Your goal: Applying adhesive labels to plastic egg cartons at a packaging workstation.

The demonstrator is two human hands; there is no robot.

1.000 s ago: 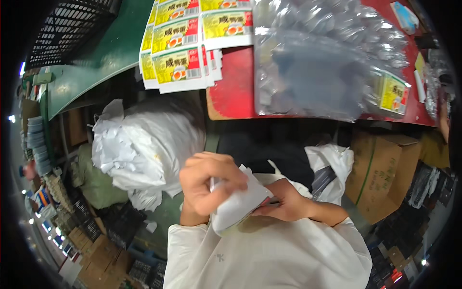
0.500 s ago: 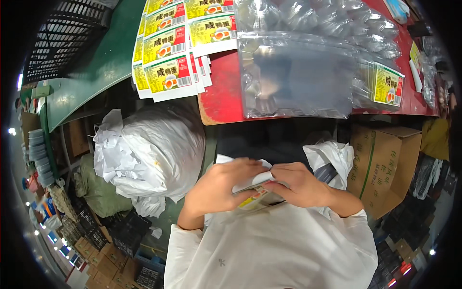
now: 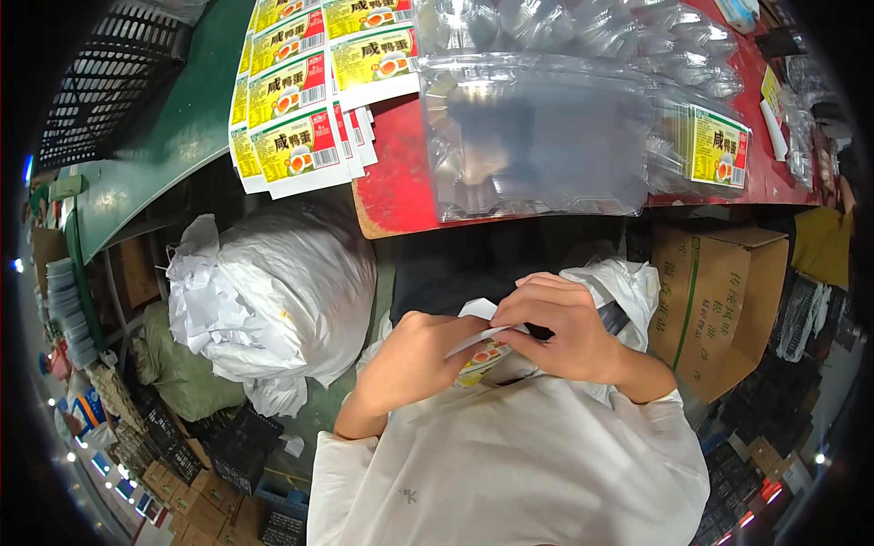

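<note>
Above my lap, my left hand (image 3: 411, 357) is closed on a label sheet (image 3: 477, 366), whose yellow printed side shows below the fingers. White paper of the sheet stands up between the hands. My right hand (image 3: 572, 338) pinches the upper edge of that white paper with thumb and fingers. Whether a label is lifting off its backing is hidden by the fingers. On the red tabletop (image 3: 393, 168) ahead lie overlapping sheets of yellow, red and green labels (image 3: 293, 146). Beside them rests a stack of clear plastic egg boxes (image 3: 546, 136).
More clear boxes bearing labels (image 3: 719, 150) stand at the table's right. A bulging white sack (image 3: 291, 291) with paper scraps sits below left. Under the table at right is an open cardboard carton (image 3: 710, 305), near a white plastic bag (image 3: 628, 289). A black crate (image 3: 114, 77) occupies the green table.
My right hand has risen slightly, its fingers more arched over the paper's edge. More of the white paper stands up between my hands. The whole view has shifted a little.
</note>
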